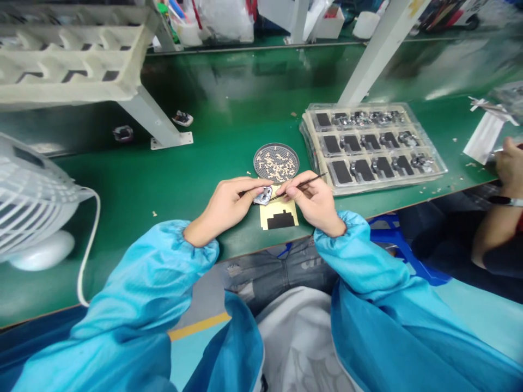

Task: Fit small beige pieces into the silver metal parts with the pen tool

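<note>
Bright, even, whitish light appears to fall from above, its source out of view, and leaves pale glare streaks on the green bench [212,158] towards 2 o'clock and glints on the clear-edged trays [379,184] below them. Deep shadow lies at 10 o'clock under the pale moulded tray [61,92]; it is dimmer beneath the bench at 6 o'clock. The hands at the centre are fairly crisp, though fine detail on the small part [263,195] is lost. Wide-angle stretch swells the fan [28,201] at 9 o'clock, and blur softens a co-worker's hand [510,169] at 3 o'clock
</note>
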Demonstrator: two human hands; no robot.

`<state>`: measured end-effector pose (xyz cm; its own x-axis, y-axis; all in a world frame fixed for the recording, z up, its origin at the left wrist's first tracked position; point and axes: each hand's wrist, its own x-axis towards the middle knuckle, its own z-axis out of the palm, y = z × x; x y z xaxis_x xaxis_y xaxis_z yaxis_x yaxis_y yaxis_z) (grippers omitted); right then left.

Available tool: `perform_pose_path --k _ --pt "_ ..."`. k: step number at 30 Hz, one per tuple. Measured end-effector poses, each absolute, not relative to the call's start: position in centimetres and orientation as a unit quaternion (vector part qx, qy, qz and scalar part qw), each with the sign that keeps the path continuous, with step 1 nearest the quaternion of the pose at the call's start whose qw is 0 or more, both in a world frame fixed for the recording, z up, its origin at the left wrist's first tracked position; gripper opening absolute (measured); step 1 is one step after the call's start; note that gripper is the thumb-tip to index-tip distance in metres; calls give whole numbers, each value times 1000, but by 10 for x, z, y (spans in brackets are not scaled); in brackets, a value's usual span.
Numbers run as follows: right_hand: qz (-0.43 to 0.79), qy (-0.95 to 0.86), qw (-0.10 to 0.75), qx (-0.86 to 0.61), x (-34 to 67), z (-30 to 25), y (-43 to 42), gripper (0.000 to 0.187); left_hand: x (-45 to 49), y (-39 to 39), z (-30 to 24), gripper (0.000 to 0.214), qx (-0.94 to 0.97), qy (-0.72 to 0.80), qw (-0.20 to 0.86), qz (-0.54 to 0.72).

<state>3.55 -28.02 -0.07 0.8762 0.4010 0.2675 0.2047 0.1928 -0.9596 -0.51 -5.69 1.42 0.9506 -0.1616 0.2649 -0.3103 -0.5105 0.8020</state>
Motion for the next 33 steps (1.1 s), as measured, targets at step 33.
perform_pose_path --k 33 --pt "-125 29 183 -975 189 105 -508 24 -2 -66 28 47 751 35 659 -25"
